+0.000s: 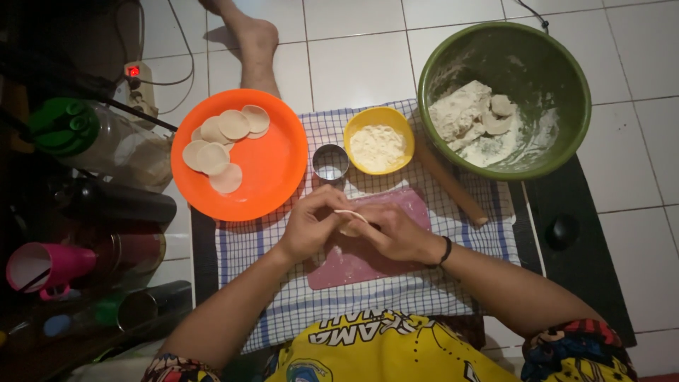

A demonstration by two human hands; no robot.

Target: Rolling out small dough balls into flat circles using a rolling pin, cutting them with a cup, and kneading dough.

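My left hand (311, 225) and my right hand (395, 232) meet over a pink board (368, 265). Together they pinch a small thin round of pale dough (349, 218), held between the fingertips of both. The board lies on a blue-and-white checked cloth (438, 283). Left of the hands, an orange plate (272, 170) carries several flat dough discs (225, 140). A small round metal cutter (330, 163) stands just behind my left hand.
A yellow bowl of flour (378, 140) sits behind the hands. A wooden rolling pin (449, 180) lies beside a large green bowl (566, 78) holding dough. Bottles and a pink cup (42, 267) crowd the left side. A person's bare foot (256, 46) rests on the tiles.
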